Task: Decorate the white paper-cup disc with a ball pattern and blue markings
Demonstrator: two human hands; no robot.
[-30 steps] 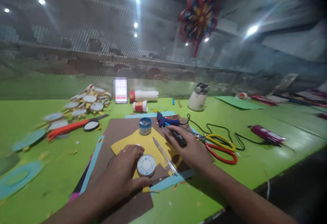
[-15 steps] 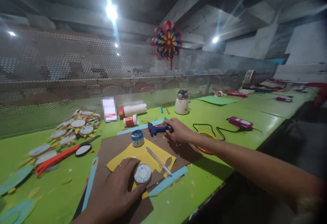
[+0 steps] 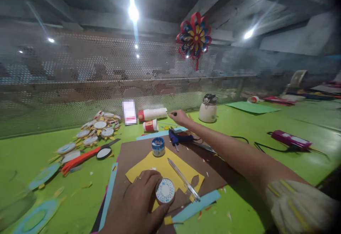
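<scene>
My left hand point(image 3: 142, 200) is closed round the edge of a white round disc point(image 3: 165, 190) with blue specks, low over the yellow paper point(image 3: 149, 166). My right hand point(image 3: 182, 117) reaches to the back of the table, fingers pinched on a small dark thing point(image 3: 174, 113) that I cannot make out, near the end of a white roll point(image 3: 157, 113). Below that wrist lies a blue glue gun point(image 3: 182, 137), with scissor blades point(image 3: 205, 146) beside it, partly under my forearm. An open jar with blue paint point(image 3: 158, 147) and a clear pen point(image 3: 183, 179) rest on the yellow paper.
Left lies a heap of round discs with yellow points point(image 3: 99, 125), near an orange-handled cutter point(image 3: 82, 157). A red and white paper cup point(image 3: 150, 125) lies behind the jar. A pale jug point(image 3: 208, 109) and a purple device point(image 3: 291, 139) with a cord stand right. Mesh point(image 3: 80, 67) backs the table.
My right hand has left the glue gun and moved back toward the white roll. The scissor blades now show. My left hand keeps the disc. The view has turned left.
</scene>
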